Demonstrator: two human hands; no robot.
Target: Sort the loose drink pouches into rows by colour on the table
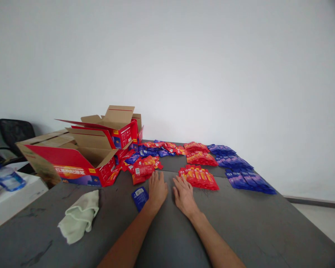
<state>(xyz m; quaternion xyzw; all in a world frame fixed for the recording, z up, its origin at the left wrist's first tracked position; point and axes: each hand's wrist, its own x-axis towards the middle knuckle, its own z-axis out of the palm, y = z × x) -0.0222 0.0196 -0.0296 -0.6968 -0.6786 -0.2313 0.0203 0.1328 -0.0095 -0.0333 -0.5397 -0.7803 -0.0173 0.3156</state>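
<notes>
The left hand (158, 189) lay palm down on the table (254, 227), fingers extended and slightly apart, tips beside the loose red packets (143, 170). The right hand (184, 195) lay likewise, fingers parted, tips by the near red row (198, 177); contact with either could not be told. A blue packet (139, 197) lay just left of the left wrist. Farther right were blue rows (248, 181); farther left, a crumpled cloth (79, 217) and boxes (75, 158) with raised flaps.
</notes>
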